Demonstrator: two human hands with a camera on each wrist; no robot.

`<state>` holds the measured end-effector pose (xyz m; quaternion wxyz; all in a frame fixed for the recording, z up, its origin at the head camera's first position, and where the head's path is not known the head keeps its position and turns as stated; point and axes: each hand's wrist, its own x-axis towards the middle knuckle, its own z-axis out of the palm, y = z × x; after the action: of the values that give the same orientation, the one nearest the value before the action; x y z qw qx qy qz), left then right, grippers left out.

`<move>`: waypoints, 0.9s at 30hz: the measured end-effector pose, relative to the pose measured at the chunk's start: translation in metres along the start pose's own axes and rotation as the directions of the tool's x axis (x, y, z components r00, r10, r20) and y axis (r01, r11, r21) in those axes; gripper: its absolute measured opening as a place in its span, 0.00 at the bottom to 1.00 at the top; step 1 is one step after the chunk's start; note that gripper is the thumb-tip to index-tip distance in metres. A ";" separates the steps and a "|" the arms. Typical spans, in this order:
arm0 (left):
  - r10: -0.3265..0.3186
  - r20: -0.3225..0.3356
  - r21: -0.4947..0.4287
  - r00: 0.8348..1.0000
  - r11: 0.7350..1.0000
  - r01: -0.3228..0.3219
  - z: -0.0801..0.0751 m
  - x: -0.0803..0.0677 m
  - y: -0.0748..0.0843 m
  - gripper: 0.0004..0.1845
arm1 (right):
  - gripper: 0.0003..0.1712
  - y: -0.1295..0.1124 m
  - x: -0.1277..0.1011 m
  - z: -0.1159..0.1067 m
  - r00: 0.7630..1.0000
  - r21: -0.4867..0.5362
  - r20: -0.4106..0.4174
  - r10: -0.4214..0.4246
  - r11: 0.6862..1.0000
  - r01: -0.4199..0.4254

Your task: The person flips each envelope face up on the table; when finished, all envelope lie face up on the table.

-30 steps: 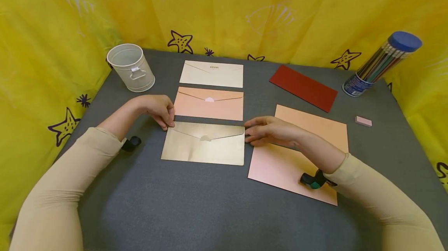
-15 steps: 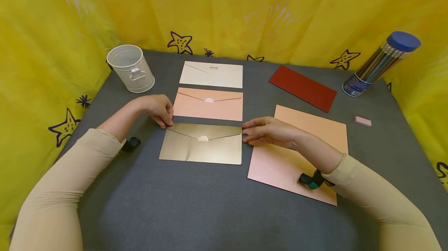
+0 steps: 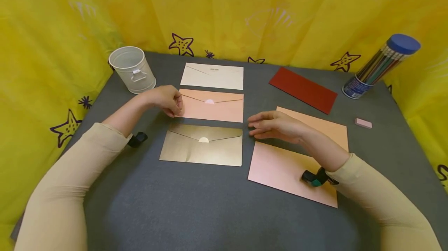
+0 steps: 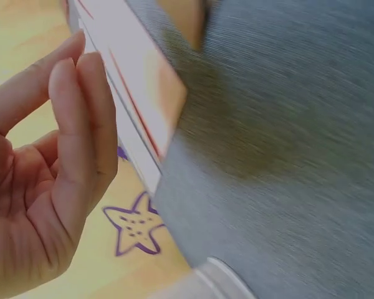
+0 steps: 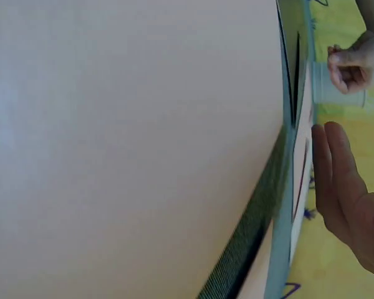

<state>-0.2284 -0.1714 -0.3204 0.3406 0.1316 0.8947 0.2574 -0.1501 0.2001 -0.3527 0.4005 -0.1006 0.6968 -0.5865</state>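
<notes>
Three envelopes lie in a column: a cream envelope (image 3: 212, 77) at the back, a peach envelope (image 3: 213, 110) in the middle and a gold envelope (image 3: 201, 150) in front. My left hand (image 3: 164, 98) hovers at the peach envelope's left end, fingers loosely bent; in the left wrist view nothing shows between thumb and fingers. To the right of the gaps between the envelopes, my right hand (image 3: 280, 126) hangs above two more sheets or envelopes, its fingers extended and holding nothing. These are an orange one (image 3: 315, 123), partly hidden by that hand, and a pink one (image 3: 276, 169).
A white metal bucket (image 3: 134, 73) stands at the back left. A red envelope (image 3: 303, 89) lies slanted at the back right. Beyond it is a tub of pencils (image 3: 379, 66) with a blue lid, and a small pink eraser (image 3: 363, 122). Yellow cloth (image 3: 224, 14) hangs behind the table.
The gold envelope has slid slightly left. My left hand has let go of its corner and moved up to the peach envelope. My right hand has drawn off its right edge and lifted.
</notes>
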 end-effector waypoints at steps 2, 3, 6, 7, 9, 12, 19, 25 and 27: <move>0.004 -0.030 -0.002 1.000 1.000 -0.004 -0.001 0.006 0.010 0.12 | 0.30 -0.001 -0.001 -0.005 1.000 0.000 -0.021 -0.017 1.000 0.017; 0.010 -0.040 -0.010 0.999 1.000 -0.010 -0.001 0.008 0.015 0.13 | 0.30 -0.003 -0.001 -0.008 0.999 0.002 -0.035 -0.024 1.000 0.024; 0.043 -0.068 -0.049 0.997 0.998 -0.047 -0.001 0.017 0.030 0.16 | 0.30 -0.008 -0.002 -0.016 0.995 0.004 -0.082 -0.048 0.999 0.048; 0.061 -0.079 -0.065 0.995 0.996 -0.066 0.000 0.020 0.035 0.16 | 0.30 -0.010 -0.002 -0.019 0.993 0.004 -0.101 -0.057 0.998 0.057; 0.099 -0.097 -0.116 0.990 0.987 -0.110 0.002 0.026 0.047 0.17 | 0.30 -0.014 -0.003 -0.028 0.987 0.002 -0.144 -0.072 0.997 0.073; 0.150 -0.109 -0.201 0.983 0.965 -0.170 0.008 0.040 0.066 0.19 | 0.30 -0.019 -0.005 -0.043 0.973 -0.002 -0.212 -0.089 0.996 0.091; 0.192 -0.097 -0.424 0.977 0.880 -0.215 0.029 0.079 0.100 0.26 | 0.31 -0.024 -0.008 -0.089 0.920 -0.022 -0.390 -0.047 0.999 0.042; 0.207 -0.143 -0.565 0.968 0.786 -0.251 0.041 0.108 0.126 0.29 | 0.26 -0.025 -0.021 -0.135 0.859 -0.040 -0.512 0.025 0.998 -0.053; 0.206 -0.174 -0.585 0.963 0.765 -0.270 0.043 0.116 0.135 0.29 | 0.17 -0.025 -0.027 -0.149 0.834 -0.032 -0.550 0.035 0.998 -0.063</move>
<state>-0.2760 0.0042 -0.3360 0.2844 0.1156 0.7575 0.5762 -0.2416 0.3188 -0.3195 0.1963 0.0799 0.7987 -0.5632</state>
